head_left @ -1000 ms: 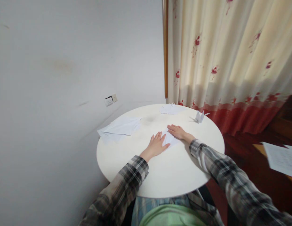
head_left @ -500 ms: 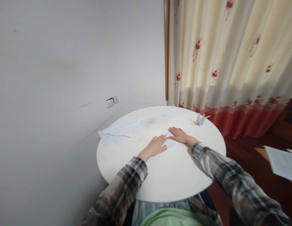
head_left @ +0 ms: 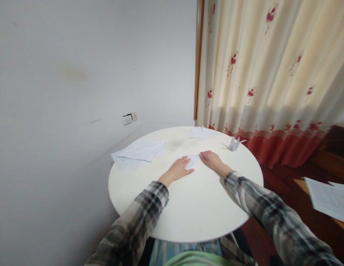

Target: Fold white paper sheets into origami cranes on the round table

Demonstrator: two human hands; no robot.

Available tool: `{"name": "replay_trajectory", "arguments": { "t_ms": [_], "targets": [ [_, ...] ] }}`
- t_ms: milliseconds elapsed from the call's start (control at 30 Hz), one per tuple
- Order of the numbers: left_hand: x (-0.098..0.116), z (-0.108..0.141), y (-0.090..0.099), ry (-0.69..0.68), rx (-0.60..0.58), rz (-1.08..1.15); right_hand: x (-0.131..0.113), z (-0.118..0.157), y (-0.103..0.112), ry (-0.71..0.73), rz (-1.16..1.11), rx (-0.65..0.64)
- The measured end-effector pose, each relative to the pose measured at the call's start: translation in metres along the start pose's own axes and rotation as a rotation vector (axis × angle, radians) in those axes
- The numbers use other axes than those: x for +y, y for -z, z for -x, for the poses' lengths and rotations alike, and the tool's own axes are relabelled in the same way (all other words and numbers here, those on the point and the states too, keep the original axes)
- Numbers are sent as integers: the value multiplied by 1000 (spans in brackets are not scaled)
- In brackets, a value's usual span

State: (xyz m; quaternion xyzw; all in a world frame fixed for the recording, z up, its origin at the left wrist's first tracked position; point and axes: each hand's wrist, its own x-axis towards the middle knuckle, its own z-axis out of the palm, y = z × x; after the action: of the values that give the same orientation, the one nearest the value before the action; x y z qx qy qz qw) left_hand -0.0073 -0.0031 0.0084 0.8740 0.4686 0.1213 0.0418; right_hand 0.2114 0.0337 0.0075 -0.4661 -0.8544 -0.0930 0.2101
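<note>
A small white paper (head_left: 191, 161) lies on the round white table (head_left: 194, 207). My left hand (head_left: 179, 168) rests flat on its left part, fingers spread, hiding some of it. At the paper's right tip is my right hand (head_left: 211, 159), its fingers bent and pressed together on that pointed end. A folded paper crane (head_left: 235, 143) stands to the right, beyond my right hand.
Several white sheets (head_left: 141, 151) lie at the table's left. More paper pieces (head_left: 198, 133) are at the far edge. A wall socket (head_left: 127, 119) is on the left, a curtain (head_left: 244, 74) behind. Printed sheets (head_left: 324, 195) lie on a surface at right.
My right hand has drawn its fingers in at the paper's right tip, where they lay spread before. The paper and my left hand sit slightly further left. The view has shifted a little.
</note>
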Motion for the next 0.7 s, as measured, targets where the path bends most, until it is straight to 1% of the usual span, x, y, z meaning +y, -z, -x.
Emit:
{"name": "replay_trajectory", "arguments": {
  "t_ms": [100, 167, 233, 333, 433, 533, 633, 700],
  "targets": [
    [1, -1, -1, -42, 49, 29, 0, -2, -1, 156, -16, 38],
    [2, -2, 0, -35, 91, 87, -3, -4, -1, 251, -24, 52],
    [3, -4, 2, -3, 119, 166, -7, -6, 0, 299, -20, 60],
    [3, -6, 5, 14, 128, 234, -15, -10, 1, 330, 6, 25],
    [2, -8, 5, -15, 140, 211, -18, -12, 3, 263, 30, 14],
    [-1, -9, 5, -19, 169, 183, -14, -10, 3, 159, 8, 77],
    [-3, -7, 6, 52, 221, 213, -6, -6, 1, 55, -33, 115],
    [-3, -5, 10, 96, 223, 257, -2, -4, -1, -25, -57, 141]
  ]
}}
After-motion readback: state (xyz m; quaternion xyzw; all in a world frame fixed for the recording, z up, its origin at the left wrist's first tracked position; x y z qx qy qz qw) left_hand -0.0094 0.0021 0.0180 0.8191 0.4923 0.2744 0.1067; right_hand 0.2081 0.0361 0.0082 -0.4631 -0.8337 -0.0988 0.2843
